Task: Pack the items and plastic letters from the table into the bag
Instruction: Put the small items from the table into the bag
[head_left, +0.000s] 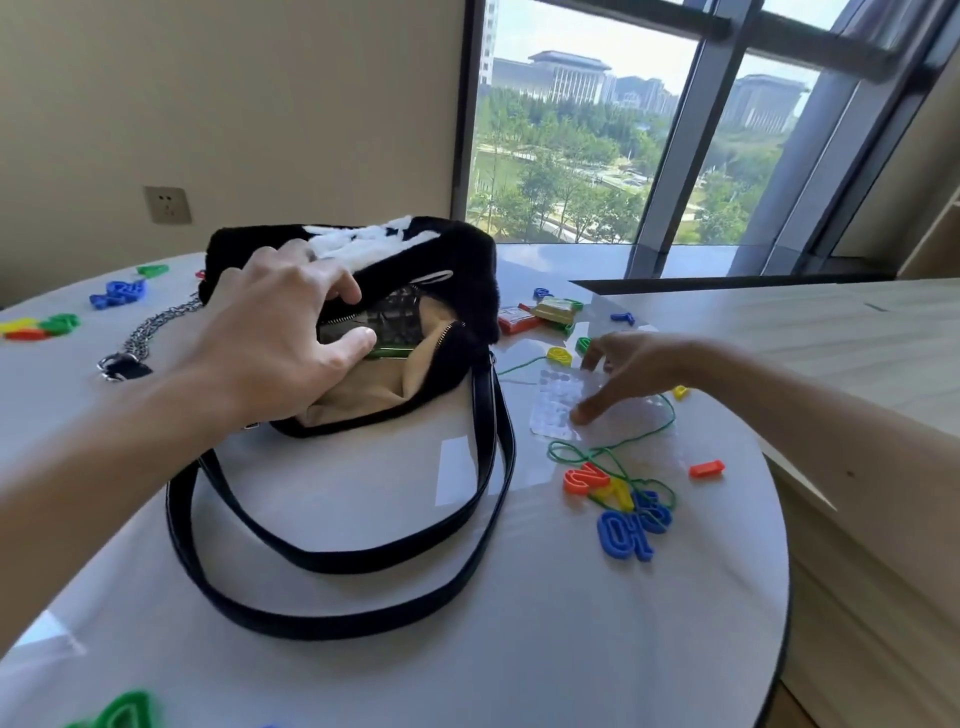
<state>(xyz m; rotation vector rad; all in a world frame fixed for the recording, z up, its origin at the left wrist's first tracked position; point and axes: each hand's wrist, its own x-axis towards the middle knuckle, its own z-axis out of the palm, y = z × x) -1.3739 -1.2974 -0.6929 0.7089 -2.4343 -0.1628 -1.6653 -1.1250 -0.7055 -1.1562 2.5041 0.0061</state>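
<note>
A black fuzzy bag (467, 291) with a white patch lies unzipped on the round white table (467, 649), its beige lining showing. My left hand (280, 332) holds the bag's mouth, fingers curled over the near edge, with a dark item and something green visible inside. To the right, my right hand (628, 374) pinches a clear plastic sheet of round dots (556, 410) that lies on the table. Plastic letters (623, 519) in orange, yellow and blue lie in front of the sheet, tangled with a green string (670, 426).
More letters (117, 293) lie at the far left and a green one (124, 714) at the near edge. Red and green packets (540, 314) sit behind the bag. A chain strap (150, 327) trails left; black straps (337, 561) loop toward me. A wooden counter (831, 364) is on the right.
</note>
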